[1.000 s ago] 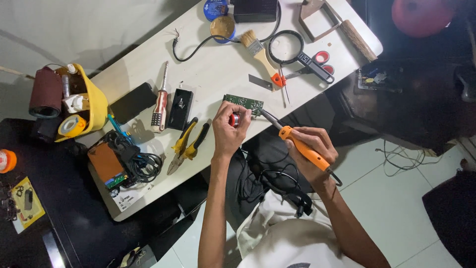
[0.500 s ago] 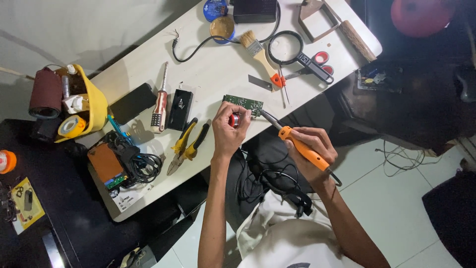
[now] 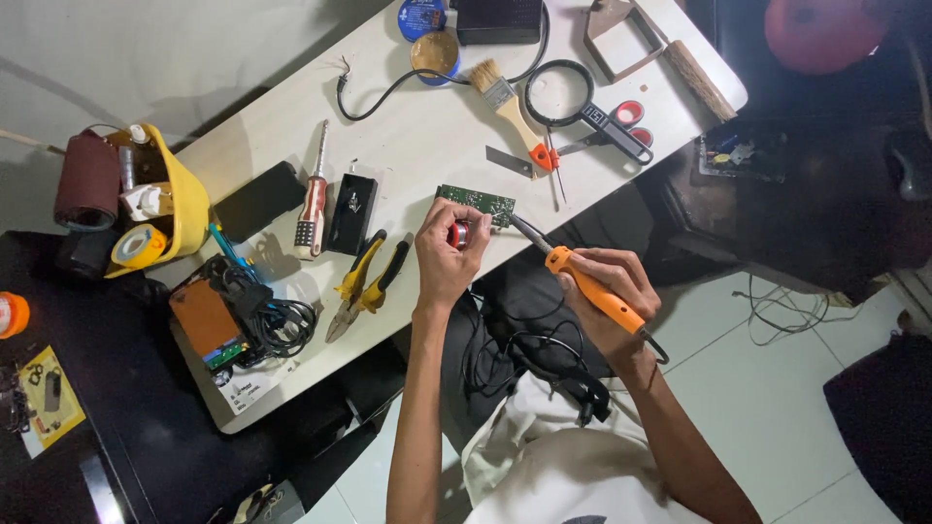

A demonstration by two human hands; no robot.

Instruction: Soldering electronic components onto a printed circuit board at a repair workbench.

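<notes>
Now | left hand (image 3: 449, 257) pinches small red spool (image 3: 458, 234) beside circuit board (image 3: 476, 204) | right hand (image 3: 607, 296) grips soldering iron (image 3: 582, 284), tip at board

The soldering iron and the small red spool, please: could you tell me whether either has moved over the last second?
Nothing visibly changed. The right hand still grips the orange soldering iron, tip by the green circuit board; the left hand still holds the red spool.

My left hand (image 3: 449, 254) covers most of the small red spool (image 3: 458, 235), and I can't make out the circuit board's (image 3: 476, 204) parts.
</notes>
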